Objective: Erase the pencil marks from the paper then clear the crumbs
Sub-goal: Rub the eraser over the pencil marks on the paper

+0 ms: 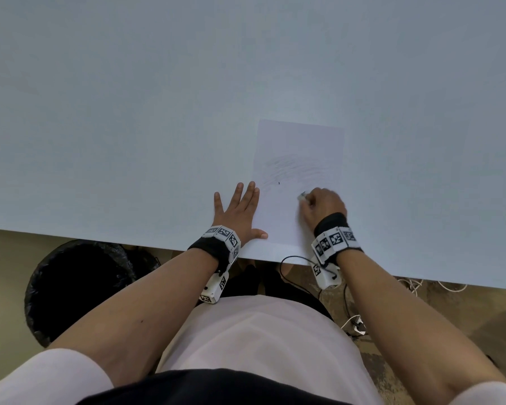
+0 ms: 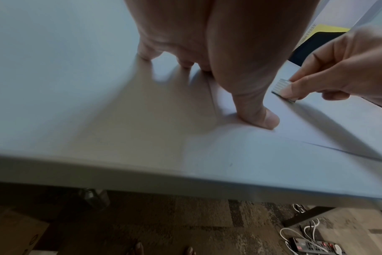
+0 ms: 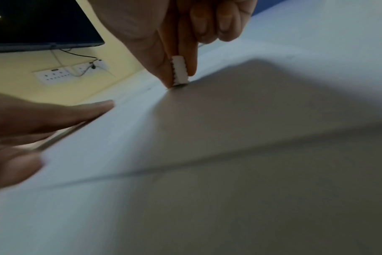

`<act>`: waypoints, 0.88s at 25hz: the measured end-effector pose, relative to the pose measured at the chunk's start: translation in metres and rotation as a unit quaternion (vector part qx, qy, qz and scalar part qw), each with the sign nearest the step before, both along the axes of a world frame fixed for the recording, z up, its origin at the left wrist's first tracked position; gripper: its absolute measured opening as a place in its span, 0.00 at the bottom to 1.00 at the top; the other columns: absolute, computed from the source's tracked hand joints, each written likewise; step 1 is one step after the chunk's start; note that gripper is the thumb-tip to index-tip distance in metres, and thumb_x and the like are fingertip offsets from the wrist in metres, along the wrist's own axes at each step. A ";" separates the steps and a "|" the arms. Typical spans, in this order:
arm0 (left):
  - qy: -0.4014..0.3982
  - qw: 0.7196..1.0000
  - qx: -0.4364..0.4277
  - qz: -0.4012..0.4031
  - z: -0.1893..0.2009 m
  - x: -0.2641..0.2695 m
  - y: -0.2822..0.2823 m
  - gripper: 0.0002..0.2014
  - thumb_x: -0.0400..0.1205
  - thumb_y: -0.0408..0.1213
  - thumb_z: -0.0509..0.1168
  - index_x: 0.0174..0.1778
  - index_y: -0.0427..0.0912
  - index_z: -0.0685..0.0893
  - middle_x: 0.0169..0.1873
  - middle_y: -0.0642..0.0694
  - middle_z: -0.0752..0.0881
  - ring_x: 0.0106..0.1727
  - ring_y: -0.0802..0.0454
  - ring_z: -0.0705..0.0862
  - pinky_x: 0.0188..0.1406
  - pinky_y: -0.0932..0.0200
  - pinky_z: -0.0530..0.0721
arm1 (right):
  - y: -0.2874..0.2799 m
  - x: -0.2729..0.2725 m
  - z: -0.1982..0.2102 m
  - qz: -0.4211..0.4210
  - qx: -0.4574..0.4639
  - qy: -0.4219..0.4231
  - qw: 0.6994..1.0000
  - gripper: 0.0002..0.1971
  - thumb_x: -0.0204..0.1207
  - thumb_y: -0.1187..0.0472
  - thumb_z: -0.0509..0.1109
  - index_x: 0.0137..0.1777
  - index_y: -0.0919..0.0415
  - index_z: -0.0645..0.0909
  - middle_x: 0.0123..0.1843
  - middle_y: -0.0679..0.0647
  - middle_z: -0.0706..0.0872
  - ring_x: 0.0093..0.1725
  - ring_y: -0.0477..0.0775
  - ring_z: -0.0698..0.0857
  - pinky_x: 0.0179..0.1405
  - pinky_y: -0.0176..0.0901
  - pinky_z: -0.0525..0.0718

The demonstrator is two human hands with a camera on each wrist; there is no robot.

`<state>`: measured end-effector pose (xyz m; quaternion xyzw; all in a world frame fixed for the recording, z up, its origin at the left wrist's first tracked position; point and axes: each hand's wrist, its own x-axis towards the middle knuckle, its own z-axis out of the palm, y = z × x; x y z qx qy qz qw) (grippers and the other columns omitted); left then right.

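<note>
Paper (image 1: 298, 159) lies flat on the pale table (image 1: 129, 112), close to the near edge, with a grey smear of pencil marks (image 1: 287, 168) across its middle and one small dark speck (image 1: 279, 183) just below them. The left hand (image 1: 240, 211) rests flat, fingers straight and spread: the thumb (image 2: 260, 115) presses the sheet near its lower left corner, while the other fingers lie on the table along the sheet's left edge. The right hand (image 1: 324, 206) sits on the lower right part of the sheet, its grip clamped on a small white eraser (image 3: 180, 71) with a ridged side, pinched between thumb and fingers and standing on end, its lower tip touching the paper just below the marks. Under the table, at the person's left, stands a bin lined with a black bag (image 1: 79, 287); cables and a power strip (image 2: 312, 245) lie on the carpet.
</note>
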<state>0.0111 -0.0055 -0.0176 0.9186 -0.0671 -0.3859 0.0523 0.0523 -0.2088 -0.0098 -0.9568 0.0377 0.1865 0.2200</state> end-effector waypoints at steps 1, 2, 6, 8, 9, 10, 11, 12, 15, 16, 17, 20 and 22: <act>0.000 1.000 0.000 0.001 0.000 0.000 -0.001 0.54 0.77 0.71 0.56 0.83 0.46 0.28 0.81 0.53 0.26 0.82 0.49 0.26 0.76 0.24 0.35 | -0.009 0.008 0.000 -0.031 0.000 -0.001 1.000 0.15 0.79 0.51 0.63 0.40 0.62 0.82 0.42 0.59 0.87 0.45 0.62 0.84 0.40 0.43 0.78; 0.000 1.000 0.001 -0.001 0.000 0.000 -0.001 0.54 0.77 0.71 0.56 0.82 0.46 0.28 0.81 0.53 0.26 0.82 0.49 0.26 0.76 0.24 0.35 | -0.016 0.013 0.001 -0.064 0.005 0.002 0.998 0.14 0.78 0.51 0.64 0.40 0.62 0.82 0.43 0.59 0.87 0.45 0.62 0.84 0.41 0.44 0.79; -0.001 1.000 -0.002 0.002 -0.001 0.000 0.000 0.54 0.77 0.70 0.56 0.82 0.46 0.28 0.82 0.53 0.26 0.82 0.50 0.26 0.76 0.24 0.35 | -0.007 0.009 0.005 -0.083 0.018 0.000 0.996 0.13 0.79 0.53 0.64 0.40 0.62 0.82 0.42 0.59 0.88 0.45 0.63 0.85 0.43 0.44 0.80; 0.001 1.000 -0.003 0.001 -0.001 0.001 0.000 0.54 0.77 0.70 0.56 0.83 0.46 0.28 0.82 0.52 0.26 0.82 0.49 0.26 0.76 0.24 0.34 | 0.006 -0.007 0.004 0.000 0.019 0.020 1.000 0.14 0.79 0.53 0.63 0.39 0.62 0.82 0.42 0.60 0.87 0.45 0.62 0.84 0.46 0.46 0.80; 0.002 1.000 -0.005 0.001 0.000 0.001 0.000 0.54 0.77 0.70 0.56 0.83 0.46 0.28 0.82 0.52 0.26 0.82 0.49 0.26 0.76 0.24 0.34 | 0.007 -0.012 0.003 0.023 0.020 0.024 0.999 0.14 0.79 0.52 0.63 0.39 0.61 0.81 0.41 0.59 0.87 0.45 0.62 0.83 0.45 0.47 0.81; 0.002 1.000 -0.005 0.002 0.000 0.000 0.000 0.54 0.77 0.70 0.57 0.82 0.46 0.28 0.82 0.52 0.26 0.82 0.49 0.26 0.76 0.24 0.34 | 0.004 -0.012 0.002 0.018 0.022 0.018 0.999 0.14 0.79 0.52 0.64 0.38 0.61 0.81 0.41 0.59 0.87 0.45 0.62 0.83 0.44 0.47 0.81; 0.000 1.000 -0.004 0.002 0.001 0.001 0.001 0.54 0.77 0.70 0.56 0.82 0.46 0.28 0.81 0.52 0.26 0.82 0.49 0.26 0.76 0.24 0.34 | -0.002 -0.007 0.002 -0.006 0.024 0.010 1.000 0.14 0.78 0.52 0.64 0.38 0.61 0.81 0.41 0.59 0.87 0.45 0.62 0.83 0.43 0.47 0.81; 0.002 1.000 -0.003 0.002 0.002 0.000 0.001 0.54 0.77 0.70 0.56 0.82 0.46 0.28 0.81 0.52 0.26 0.82 0.49 0.26 0.76 0.24 0.34 | -0.011 -0.001 0.001 -0.035 0.024 0.004 0.999 0.14 0.78 0.51 0.64 0.38 0.61 0.82 0.42 0.59 0.87 0.45 0.62 0.84 0.43 0.47 0.81; 0.005 1.000 -0.003 0.002 0.003 0.000 -0.002 0.54 0.77 0.70 0.56 0.82 0.46 0.28 0.81 0.52 0.25 0.82 0.49 0.26 0.76 0.24 0.35 | -0.035 0.019 0.003 -0.110 0.016 -0.004 0.994 0.14 0.77 0.52 0.65 0.39 0.63 0.82 0.43 0.60 0.88 0.45 0.63 0.85 0.41 0.44 0.79; 0.004 1.000 -0.002 0.004 0.003 0.000 -0.002 0.54 0.77 0.70 0.56 0.82 0.46 0.28 0.81 0.52 0.25 0.82 0.49 0.26 0.76 0.24 0.35 | -0.036 0.024 0.004 -0.133 0.013 -0.005 0.991 0.13 0.77 0.53 0.66 0.40 0.63 0.82 0.43 0.60 0.88 0.45 0.63 0.85 0.40 0.43 0.77; 0.004 1.000 -0.002 0.005 0.003 0.001 -0.001 0.54 0.77 0.70 0.56 0.82 0.46 0.28 0.81 0.52 0.25 0.82 0.49 0.26 0.76 0.24 0.35 | -0.032 0.024 0.004 -0.144 0.012 -0.008 0.989 0.13 0.78 0.54 0.66 0.41 0.64 0.82 0.43 0.61 0.88 0.45 0.63 0.85 0.39 0.42 0.76; 0.006 1.000 -0.002 0.003 0.002 0.001 -0.001 0.54 0.77 0.70 0.56 0.82 0.46 0.28 0.81 0.52 0.25 0.82 0.49 0.26 0.76 0.23 0.35 | -0.006 0.007 0.002 -0.052 0.020 0.001 0.998 0.15 0.79 0.54 0.63 0.40 0.65 0.83 0.42 0.61 0.88 0.44 0.63 0.84 0.41 0.46 0.80; 0.006 1.000 -0.003 0.001 0.002 0.001 -0.001 0.54 0.77 0.70 0.57 0.83 0.46 0.28 0.81 0.52 0.25 0.82 0.49 0.26 0.76 0.24 0.35 | 0.004 -0.008 -0.003 0.026 0.024 0.008 0.999 0.14 0.79 0.53 0.63 0.40 0.63 0.82 0.41 0.60 0.87 0.45 0.62 0.83 0.41 0.48 0.81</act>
